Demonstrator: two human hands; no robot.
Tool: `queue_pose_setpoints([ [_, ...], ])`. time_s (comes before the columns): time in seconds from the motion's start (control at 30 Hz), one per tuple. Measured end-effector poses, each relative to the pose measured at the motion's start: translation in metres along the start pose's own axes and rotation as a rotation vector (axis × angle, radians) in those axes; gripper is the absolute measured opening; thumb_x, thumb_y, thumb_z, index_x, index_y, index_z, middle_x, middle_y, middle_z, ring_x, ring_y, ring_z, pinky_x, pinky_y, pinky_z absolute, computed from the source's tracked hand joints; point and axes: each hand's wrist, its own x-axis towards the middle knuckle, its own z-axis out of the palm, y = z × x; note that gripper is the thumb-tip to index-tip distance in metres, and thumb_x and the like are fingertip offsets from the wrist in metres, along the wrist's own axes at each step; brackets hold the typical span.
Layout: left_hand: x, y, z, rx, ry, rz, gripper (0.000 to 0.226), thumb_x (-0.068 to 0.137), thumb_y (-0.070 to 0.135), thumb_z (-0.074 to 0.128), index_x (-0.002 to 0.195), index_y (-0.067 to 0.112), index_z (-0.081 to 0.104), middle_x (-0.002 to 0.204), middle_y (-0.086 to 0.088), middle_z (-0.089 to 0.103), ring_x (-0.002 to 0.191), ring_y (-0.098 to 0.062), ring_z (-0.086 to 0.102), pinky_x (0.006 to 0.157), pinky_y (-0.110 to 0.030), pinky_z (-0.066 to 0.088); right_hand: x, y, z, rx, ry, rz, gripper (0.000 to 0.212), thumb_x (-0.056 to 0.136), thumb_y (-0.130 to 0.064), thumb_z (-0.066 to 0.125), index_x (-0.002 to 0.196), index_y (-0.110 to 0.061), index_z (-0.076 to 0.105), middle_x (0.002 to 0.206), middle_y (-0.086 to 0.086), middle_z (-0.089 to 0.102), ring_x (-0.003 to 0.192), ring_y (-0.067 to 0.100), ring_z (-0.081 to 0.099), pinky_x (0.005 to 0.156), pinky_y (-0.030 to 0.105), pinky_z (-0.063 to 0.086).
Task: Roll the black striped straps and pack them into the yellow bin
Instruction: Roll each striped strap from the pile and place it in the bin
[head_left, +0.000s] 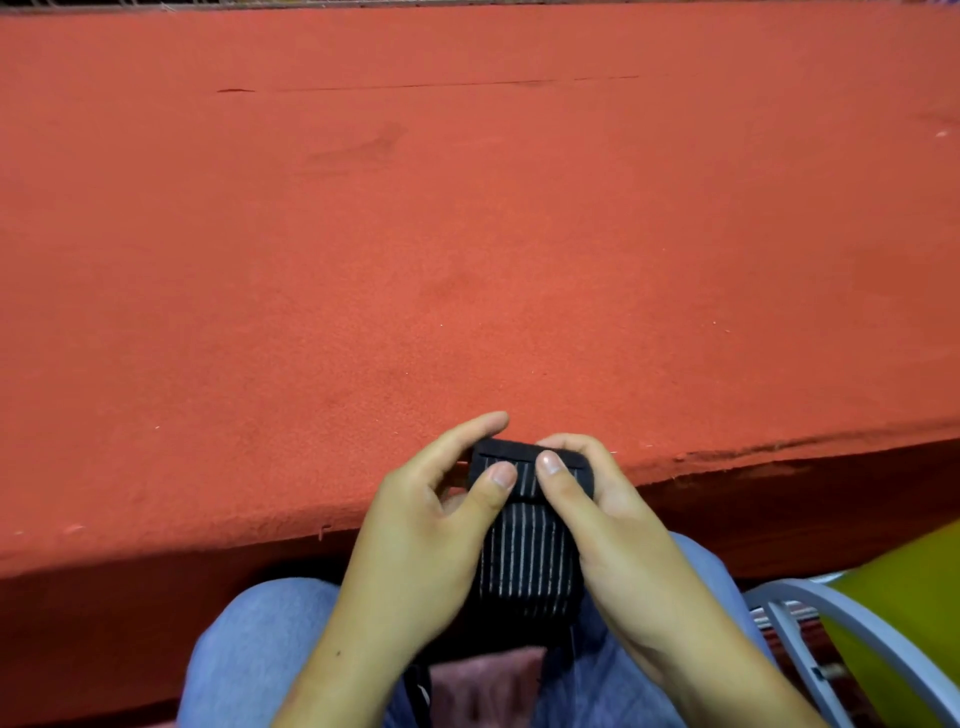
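A black strap with thin white stripes (527, 561) hangs between both hands, just in front of the table's near edge and above my lap. Its top end is folded over into a small roll. My left hand (421, 525) pinches the roll's left side, thumb on top and fingers behind. My right hand (602, 514) pinches the right side the same way. The strap's lower part trails down toward my lap, where more black strap lies. The yellow bin (904, 597) shows at the lower right edge, partly cut off by the frame.
An orange-red felt table top (467, 234) fills most of the view; its front edge runs just behind my hands. A grey chair armrest (810, 597) curves beside the bin at the right. My knees in blue jeans (249, 634) are below.
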Motion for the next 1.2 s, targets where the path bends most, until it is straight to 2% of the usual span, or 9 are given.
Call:
queue_pose_setpoints([
  [0.17,0.001,0.000,0.001,-0.025,-0.012,0.015,0.035,0.094,0.013,0.069,0.122,0.034,0.070,0.101,0.016,0.078,0.084,-0.001,0.074,0.073,-0.012,0.054,0.000,-0.001,0.000,-0.047,0.026,-0.058,0.026,0.087,-0.057,0.063,0.102,-0.037,0.065,0.094,-0.002,0.075,0.087,0.013,0.069,0.085,0.041,0.054],
  [0.27,0.004,-0.003,-0.003,-0.029,-0.006,-0.007,0.036,0.091,0.047,0.065,0.125,0.039,0.068,0.105,0.016,0.077,0.094,0.000,0.072,0.083,-0.015,0.053,0.001,-0.003,-0.003,-0.078,0.018,-0.083,0.017,0.093,-0.052,0.064,0.104,-0.038,0.063,0.089,-0.004,0.074,0.082,0.011,0.068,0.081,0.040,0.054],
  [0.37,0.007,-0.004,-0.006,-0.002,-0.034,-0.042,0.048,0.088,0.077,0.052,0.123,0.048,0.067,0.104,0.017,0.075,0.099,-0.004,0.071,0.095,-0.037,0.056,-0.001,-0.004,-0.005,-0.129,-0.028,-0.085,0.010,0.099,-0.041,0.061,0.109,-0.040,0.061,0.088,-0.005,0.073,0.080,0.012,0.066,0.080,0.044,0.054],
  [0.43,0.007,0.000,-0.005,0.033,-0.007,-0.008,0.039,0.089,0.072,0.056,0.114,0.046,0.071,0.093,0.019,0.074,0.082,-0.009,0.069,0.080,-0.034,0.058,-0.001,-0.004,-0.004,-0.161,-0.045,-0.105,0.013,0.102,-0.038,0.061,0.115,-0.039,0.060,0.094,-0.003,0.073,0.085,0.017,0.067,0.087,0.050,0.054],
  [0.5,0.007,0.003,-0.004,0.029,-0.009,0.024,0.021,0.092,0.054,0.069,0.108,0.042,0.074,0.094,0.010,0.077,0.083,-0.029,0.070,0.076,-0.045,0.059,-0.001,-0.003,-0.003,-0.150,-0.039,-0.115,0.019,0.100,-0.042,0.063,0.118,-0.037,0.060,0.102,0.003,0.073,0.095,0.028,0.069,0.094,0.057,0.054],
  [0.67,0.005,0.001,-0.005,0.014,0.016,0.054,0.020,0.092,0.021,0.073,0.105,0.036,0.076,0.099,0.012,0.077,0.086,-0.006,0.072,0.076,-0.021,0.055,0.002,0.002,0.002,-0.009,0.011,-0.039,0.032,0.088,-0.055,0.063,0.109,-0.032,0.069,0.108,0.010,0.076,0.108,0.030,0.072,0.104,0.063,0.049],
  [0.9,0.005,0.002,-0.004,0.071,-0.023,0.108,0.023,0.091,0.023,0.074,0.105,0.040,0.075,0.110,0.014,0.074,0.107,-0.005,0.069,0.087,-0.016,0.051,0.003,-0.002,-0.003,0.014,0.008,-0.004,0.033,0.093,-0.053,0.061,0.106,-0.025,0.072,0.109,0.014,0.077,0.110,0.037,0.072,0.104,0.064,0.050],
  [1.07,0.006,0.005,-0.005,0.059,-0.016,0.051,0.034,0.091,0.058,0.055,0.110,0.038,0.075,0.094,0.027,0.073,0.081,0.010,0.064,0.072,-0.007,0.043,0.003,0.001,-0.003,-0.025,-0.003,-0.046,0.026,0.093,-0.046,0.061,0.104,-0.024,0.069,0.096,0.007,0.073,0.093,0.019,0.067,0.094,0.055,0.050],
  [1.2,0.007,0.003,-0.005,0.013,0.005,0.011,0.016,0.095,0.027,0.067,0.105,0.033,0.077,0.099,0.016,0.078,0.088,-0.003,0.072,0.078,-0.013,0.052,0.003,0.002,-0.002,0.014,-0.012,-0.025,0.031,0.084,-0.051,0.066,0.107,-0.029,0.067,0.109,0.017,0.073,0.107,0.037,0.070,0.106,0.064,0.047],
])
